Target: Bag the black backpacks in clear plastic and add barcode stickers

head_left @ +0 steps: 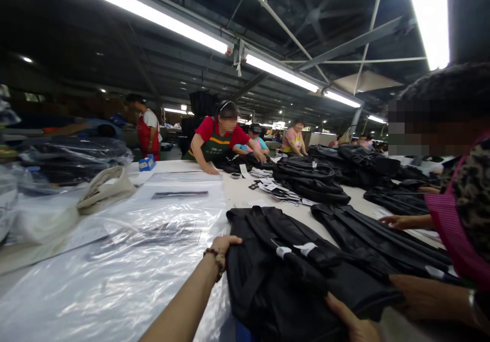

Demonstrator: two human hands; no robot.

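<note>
A black backpack [275, 281] lies on the table in front of me, its straps up and white tags or wrapping on them. My left hand [225, 245], with a beaded bracelet at the wrist, grips its left edge; the thumb shows on top and the other fingers are hidden. At the lower edge of the view my right hand [354, 324] holds the near right side of the same backpack, mostly cut off. Beside my left arm is a stack of clear plastic bags [145, 245].
At right a co-worker in a pink apron [455, 235] reaches in, one hand [419, 293] close to my backpack. Another black backpack [367, 235] lies beyond mine. Farther back are loose paper tags [281, 191], a blue box [147, 163] and a person in a green apron [214, 145].
</note>
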